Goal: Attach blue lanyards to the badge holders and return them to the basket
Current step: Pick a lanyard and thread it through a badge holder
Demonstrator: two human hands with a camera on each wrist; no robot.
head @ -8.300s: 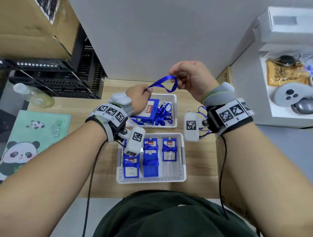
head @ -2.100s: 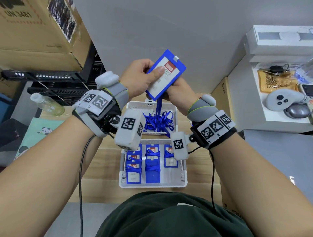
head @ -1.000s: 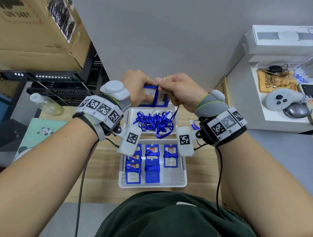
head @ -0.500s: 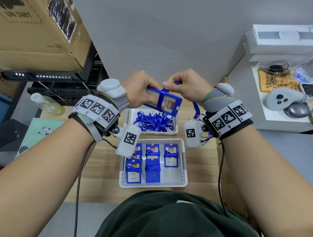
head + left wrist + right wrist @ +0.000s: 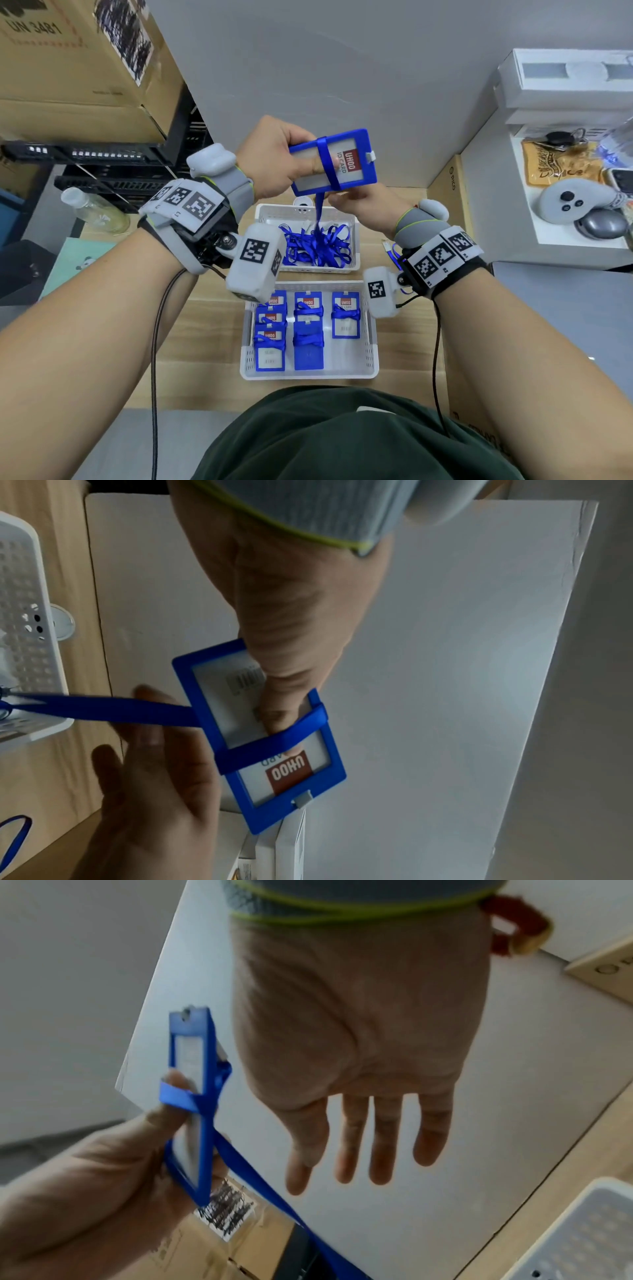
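Observation:
My left hand [image 5: 305, 168] holds a blue badge holder [image 5: 352, 171] up in front of the wall, face toward me. The thumb [image 5: 277, 718] lies on the face, under a blue lanyard [image 5: 327, 164] that crosses the holder's middle. The lanyard's free length [image 5: 103, 710] hangs down toward the far white basket [image 5: 270, 212], which holds a pile of loose lanyards [image 5: 318, 246]. My right hand [image 5: 356, 202] sits just below the holder with its fingers [image 5: 351, 1150] straight and holding nothing. The near basket [image 5: 308, 373] holds several wrapped badge holders [image 5: 344, 315].
Both baskets stand on a wooden table [image 5: 404, 342] against a grey wall panel [image 5: 342, 85]. Cardboard boxes [image 5: 68, 68], black crates [image 5: 102, 164], a plastic bottle [image 5: 96, 212] and a panda notebook [image 5: 75, 263] lie left. A white shelf with a controller [image 5: 575, 202] stands right.
My right hand has let go of the lanyard at the holder's top and dropped below the holder. My left hand has lifted and turned the holder, its face now toward me.

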